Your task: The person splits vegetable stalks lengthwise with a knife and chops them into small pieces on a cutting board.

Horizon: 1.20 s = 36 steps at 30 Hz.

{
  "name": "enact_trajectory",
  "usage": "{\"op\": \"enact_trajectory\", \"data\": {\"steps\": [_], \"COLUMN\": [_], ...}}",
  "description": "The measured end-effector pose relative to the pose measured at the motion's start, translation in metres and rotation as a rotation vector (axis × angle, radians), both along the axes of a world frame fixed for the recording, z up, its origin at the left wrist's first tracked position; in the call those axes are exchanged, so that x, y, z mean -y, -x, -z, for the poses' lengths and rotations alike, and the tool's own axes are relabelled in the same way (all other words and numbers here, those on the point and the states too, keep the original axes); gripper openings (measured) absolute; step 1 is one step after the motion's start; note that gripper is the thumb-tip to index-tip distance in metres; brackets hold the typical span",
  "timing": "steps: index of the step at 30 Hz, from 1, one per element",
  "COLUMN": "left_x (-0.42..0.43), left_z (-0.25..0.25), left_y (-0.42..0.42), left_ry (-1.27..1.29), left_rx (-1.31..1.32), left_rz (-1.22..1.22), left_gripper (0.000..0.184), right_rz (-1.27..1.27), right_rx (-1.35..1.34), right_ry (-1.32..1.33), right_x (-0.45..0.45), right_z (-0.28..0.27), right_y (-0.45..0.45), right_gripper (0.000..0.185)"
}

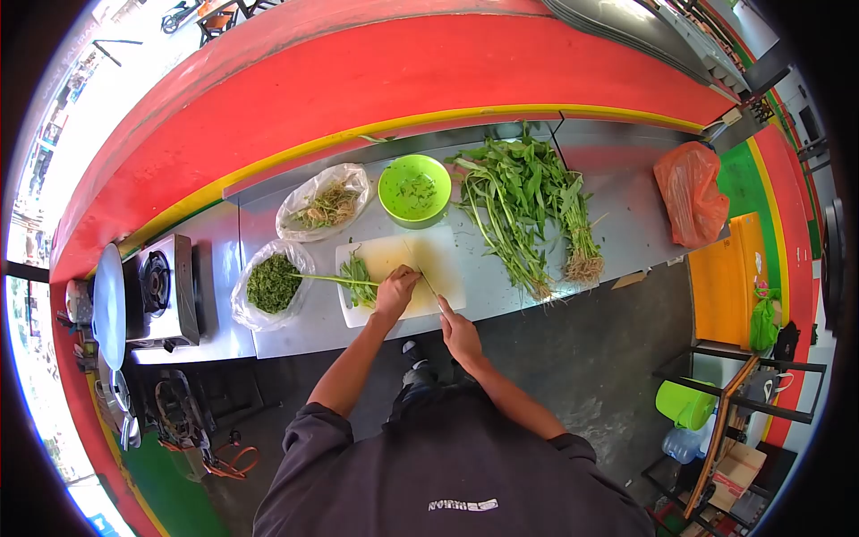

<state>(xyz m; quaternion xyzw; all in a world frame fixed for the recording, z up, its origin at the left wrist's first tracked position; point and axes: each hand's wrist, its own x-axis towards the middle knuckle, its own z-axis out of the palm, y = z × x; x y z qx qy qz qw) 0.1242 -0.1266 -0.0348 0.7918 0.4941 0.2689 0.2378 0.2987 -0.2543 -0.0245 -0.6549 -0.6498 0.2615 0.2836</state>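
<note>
My left hand is closed around a stalk of leafy greens on a white cutting board. One long stem sticks out leftward from it, over the edge of the board. In my right hand is a knife, its blade angled toward my left fingertips. A bright green bowl with bits of leaf inside stands just behind the board. Left of the board, a clear plastic bag holds a heap of chopped greens.
Bunches of long leafy greens with roots lie to the right on the metal counter. Behind is another plastic bag with root ends. An orange-red bag sits at the far right, a gas stove at the left.
</note>
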Motion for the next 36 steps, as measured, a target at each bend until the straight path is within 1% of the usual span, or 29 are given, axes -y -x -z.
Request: {"op": "enact_trajectory", "data": {"steps": [3, 7, 13, 17, 19, 21, 23, 26, 30, 33, 35, 36], "left_x": [0.002, -0.002, -0.001, -0.001, -0.001, -0.003, -0.004, -0.005, -0.003, -0.004, -0.004, -0.005], "left_z": [-0.003, 0.000, -0.005, -0.005, -0.004, -0.003, -0.001, 0.000, -0.006, -0.006, -0.006, -0.005], "left_y": [-0.002, 0.001, 0.000, -0.001, 0.000, 0.001, 0.000, 0.001, -0.001, 0.001, 0.001, 0.002], "left_ry": [0.020, -0.014, 0.011, 0.016, 0.000, 0.009, 0.008, 0.023, 0.032, 0.005, 0.004, 0.007], "left_rx": [0.007, 0.012, 0.023, 0.004, 0.030, 0.003, 0.024, 0.021, -0.002, 0.022, 0.020, 0.050], "left_rz": [-0.014, -0.003, 0.000, -0.005, 0.010, 0.004, -0.008, 0.002, 0.007, 0.007, -0.003, -0.011], "left_gripper": [0.012, 0.011, 0.011, 0.011, 0.011, 0.011, 0.011, 0.011, 0.011, 0.012, 0.012, 0.011], "right_rz": [0.013, 0.014, -0.010, 0.000, 0.004, 0.005, 0.028, 0.020, 0.013, 0.021, 0.034, 0.021], "right_rx": [-0.029, -0.074, 0.027, -0.027, -0.036, -0.044, -0.099, -0.038, -0.013, -0.039, -0.110, -0.095], "right_ry": [0.056, 0.026, 0.037, -0.010, -0.014, -0.014, -0.011, 0.064, 0.095, 0.090, 0.030, 0.052], "right_x": [-0.006, -0.006, 0.001, -0.010, -0.010, -0.007, -0.002, 0.000, -0.008, -0.011, -0.005, -0.003], "right_z": [0.000, -0.005, -0.001, 0.003, -0.001, -0.005, -0.007, -0.008, -0.007, -0.008, -0.014, -0.013], "right_y": [0.001, 0.000, -0.002, 0.002, 0.002, 0.003, 0.002, 0.000, 0.001, 0.004, 0.004, 0.003], "right_gripper": [0.052, 0.051, 0.051, 0.051, 0.051, 0.051, 0.050, 0.049, 0.048, 0.047, 0.048, 0.048]}}
